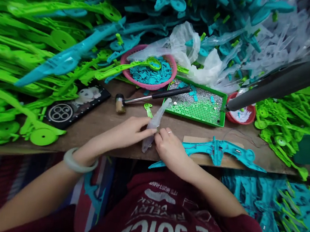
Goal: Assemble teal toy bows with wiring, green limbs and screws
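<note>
A frosted, translucent plastic piece (158, 117), long and tapered, stands tilted at the bench's front edge. My left hand (130, 132) holds it from the left, thumb stretched across its front. Against its right side, my right hand (170, 147) has its fingers curled in a pinch. A tiny shiny bit shows at those fingertips, too small to name. Just right of my right hand lies a blue plastic part (218, 150) with a thin wire on it, over a flat piece of cardboard (193, 139). A small green plastic piece (148, 109) lies behind my left hand.
Behind are a hammer (157, 95), a green tray (194, 118) of small metal parts, a pink basket (126, 73) of blue pieces and a red bowl (252, 115). A phone (79, 103) lies left. Green parts (39, 41) pile high; a dark grey rod (278, 82) slants in from the right.
</note>
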`<state>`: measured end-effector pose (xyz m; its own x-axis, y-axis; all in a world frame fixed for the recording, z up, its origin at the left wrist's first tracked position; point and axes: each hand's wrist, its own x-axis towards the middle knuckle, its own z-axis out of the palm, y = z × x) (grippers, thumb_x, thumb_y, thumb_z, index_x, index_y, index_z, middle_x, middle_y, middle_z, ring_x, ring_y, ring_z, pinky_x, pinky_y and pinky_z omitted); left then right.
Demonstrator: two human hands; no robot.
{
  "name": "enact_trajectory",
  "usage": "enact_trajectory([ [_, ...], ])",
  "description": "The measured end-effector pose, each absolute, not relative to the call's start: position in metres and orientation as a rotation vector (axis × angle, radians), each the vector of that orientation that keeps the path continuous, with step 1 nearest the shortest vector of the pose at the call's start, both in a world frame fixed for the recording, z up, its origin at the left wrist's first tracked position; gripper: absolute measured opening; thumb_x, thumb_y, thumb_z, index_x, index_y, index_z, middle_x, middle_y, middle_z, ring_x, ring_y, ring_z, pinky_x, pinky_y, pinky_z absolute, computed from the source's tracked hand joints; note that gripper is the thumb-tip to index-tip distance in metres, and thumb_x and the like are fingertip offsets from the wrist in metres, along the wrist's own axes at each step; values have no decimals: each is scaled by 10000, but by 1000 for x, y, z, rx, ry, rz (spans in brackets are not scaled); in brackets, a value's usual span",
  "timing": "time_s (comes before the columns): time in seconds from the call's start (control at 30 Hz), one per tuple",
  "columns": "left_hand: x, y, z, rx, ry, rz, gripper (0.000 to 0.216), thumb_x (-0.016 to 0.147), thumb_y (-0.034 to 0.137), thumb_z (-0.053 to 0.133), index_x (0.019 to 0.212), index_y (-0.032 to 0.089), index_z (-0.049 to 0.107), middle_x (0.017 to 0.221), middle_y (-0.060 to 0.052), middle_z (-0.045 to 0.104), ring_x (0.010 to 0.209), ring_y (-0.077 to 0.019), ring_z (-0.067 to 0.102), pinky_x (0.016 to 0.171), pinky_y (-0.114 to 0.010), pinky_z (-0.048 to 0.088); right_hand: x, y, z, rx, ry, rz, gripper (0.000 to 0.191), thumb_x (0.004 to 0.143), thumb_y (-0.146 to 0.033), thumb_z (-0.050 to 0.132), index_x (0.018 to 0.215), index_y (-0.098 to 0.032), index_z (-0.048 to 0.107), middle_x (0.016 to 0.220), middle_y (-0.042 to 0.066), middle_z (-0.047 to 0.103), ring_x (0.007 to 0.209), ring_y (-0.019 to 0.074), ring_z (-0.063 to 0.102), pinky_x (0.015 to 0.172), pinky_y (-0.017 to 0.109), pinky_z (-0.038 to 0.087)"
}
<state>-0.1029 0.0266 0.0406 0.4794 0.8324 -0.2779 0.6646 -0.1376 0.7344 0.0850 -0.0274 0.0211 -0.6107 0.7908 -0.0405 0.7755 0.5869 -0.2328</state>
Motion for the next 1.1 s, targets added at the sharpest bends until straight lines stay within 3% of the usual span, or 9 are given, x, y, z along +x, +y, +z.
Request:
enact_trajectory([
  [0.17,-110,-9,46,1247,1424,691,346,843,565,617,888,226,566,671,29,593,608,-151,551,599,-271,463,101,-6,29,-1228,-2804,548,195,973,-129,504,1026,-124,691,1018,116,625,1059,248,587,918,382,541],
  [0.33,-94,-48,42,874,1376,669,457,706,567,804,873,200,589,704,17,657,645,-133,625,614,-237,550,132,7,45,-1003,-2705,751,320,1004,-174,481,1271,-145,656,1045,98,623,976,204,588,894,360,518],
  [0.4,-87,-53,39,831,1376,687,476,697,567,824,890,190,606,733,13,673,685,-131,650,649,-233,576,147,-1,52,-946,-2624,708,348,1008,-292,519,1302,-143,632,1060,105,625,996,220,573,901,390,513],
  [0.53,-80,-46,32,780,1368,664,475,688,534,843,912,174,630,792,-5,701,697,-126,668,668,-241,600,170,-25,46,-907,-2678,660,617,893,-531,664,1360,-137,571,1235,159,634,1143,300,536,935,479,508],
  [0.73,-83,-28,23,792,1355,521,452,679,496,862,874,149,649,709,-20,702,639,-121,672,639,-229,601,177,-36,18,-874,-2661,698,564,932,-418,652,1403,-138,519,1374,178,622,1221,285,566,1041,507,464],
  [1.0,-79,-32,27,780,1429,477,463,678,521,857,884,155,661,748,-34,735,682,-134,702,672,-238,607,184,-34,9,-815,-2630,721,560,920,-469,658,1357,-130,568,1427,157,610,1254,288,577,1088,520,446],
  [1.1,-78,-29,28,829,1472,352,455,708,572,816,829,166,649,697,-49,741,608,-151,698,581,-240,578,187,-37,10,-797,-2648,728,513,925,-440,662,1340,-146,590,1424,142,615,1234,281,585,1067,512,465],
])
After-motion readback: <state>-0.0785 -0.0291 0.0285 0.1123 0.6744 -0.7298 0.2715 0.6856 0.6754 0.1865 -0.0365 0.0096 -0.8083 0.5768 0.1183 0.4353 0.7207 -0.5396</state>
